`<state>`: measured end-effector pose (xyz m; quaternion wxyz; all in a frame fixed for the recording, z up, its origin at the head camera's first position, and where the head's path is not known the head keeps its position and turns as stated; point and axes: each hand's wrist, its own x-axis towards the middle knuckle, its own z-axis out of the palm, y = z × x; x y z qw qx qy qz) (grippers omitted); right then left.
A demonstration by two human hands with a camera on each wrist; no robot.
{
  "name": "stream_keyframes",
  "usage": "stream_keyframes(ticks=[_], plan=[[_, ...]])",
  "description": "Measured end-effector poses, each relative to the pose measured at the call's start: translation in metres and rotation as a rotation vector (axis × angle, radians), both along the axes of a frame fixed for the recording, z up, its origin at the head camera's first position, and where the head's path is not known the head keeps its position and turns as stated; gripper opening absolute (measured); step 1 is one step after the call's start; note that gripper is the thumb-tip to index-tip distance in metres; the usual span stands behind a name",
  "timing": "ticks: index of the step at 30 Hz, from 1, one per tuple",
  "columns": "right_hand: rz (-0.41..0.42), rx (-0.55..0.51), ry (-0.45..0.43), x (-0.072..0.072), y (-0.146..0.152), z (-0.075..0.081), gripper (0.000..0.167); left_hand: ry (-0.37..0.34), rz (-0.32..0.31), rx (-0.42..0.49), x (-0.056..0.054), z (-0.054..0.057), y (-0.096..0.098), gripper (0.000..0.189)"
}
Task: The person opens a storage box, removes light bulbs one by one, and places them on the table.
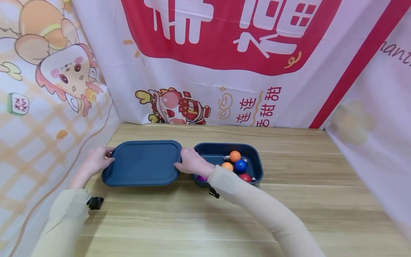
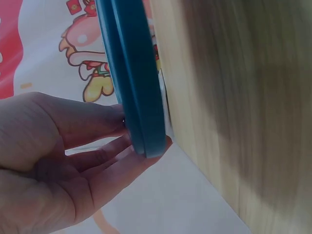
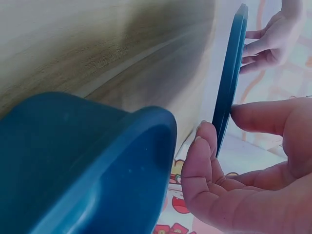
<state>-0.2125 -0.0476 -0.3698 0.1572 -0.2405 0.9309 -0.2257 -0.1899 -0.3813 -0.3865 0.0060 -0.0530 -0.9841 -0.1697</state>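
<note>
Between my two hands a dark blue rectangular lid (image 1: 142, 162) with rounded corners is held above the wooden table. My left hand (image 1: 97, 162) pinches its left edge, thumb on one face and fingers on the other, as the left wrist view shows. At the opposite edge my right hand (image 1: 193, 162) pinches the lid between thumb and curled fingers. Just right of the lid stands a matching dark blue box (image 1: 259, 162). Inside it lie small coloured light bulbs: orange bulbs (image 1: 235, 156), a blue bulb (image 1: 240, 166), a red bulb (image 1: 245, 177) and a purple one (image 1: 201, 178), partly hidden by my right arm.
The wooden table (image 1: 321, 200) runs up to a printed cloth backdrop (image 1: 205, 82) behind and cloth walls at both sides. The left cloth (image 1: 57, 142) hangs close beside my left hand. My right forearm (image 1: 257, 205) crosses the box's front left corner.
</note>
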Motion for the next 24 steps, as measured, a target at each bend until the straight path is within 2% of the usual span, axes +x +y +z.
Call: stream_keyframes(ticks=[12, 16, 19, 24], plan=[[-0.004, 0.039, -0.014, -0.006, -0.021, -0.004, 0.027, -0.043, 0.06, -0.033, -0.004, -0.005, -0.008, 0.038], [-0.004, 0.065, -0.017, -0.008, -0.028, -0.008, 0.028, -0.018, 0.062, -0.021, -0.004, -0.009, -0.014, 0.012], [0.009, 0.085, -0.003, -0.008, -0.033, -0.012, 0.032, 0.003, 0.055, -0.028, -0.003, -0.012, -0.017, 0.028], [0.024, 0.115, -0.012, -0.008, -0.039, -0.017, 0.033, 0.018, 0.036, -0.067, -0.004, -0.015, -0.018, 0.022]])
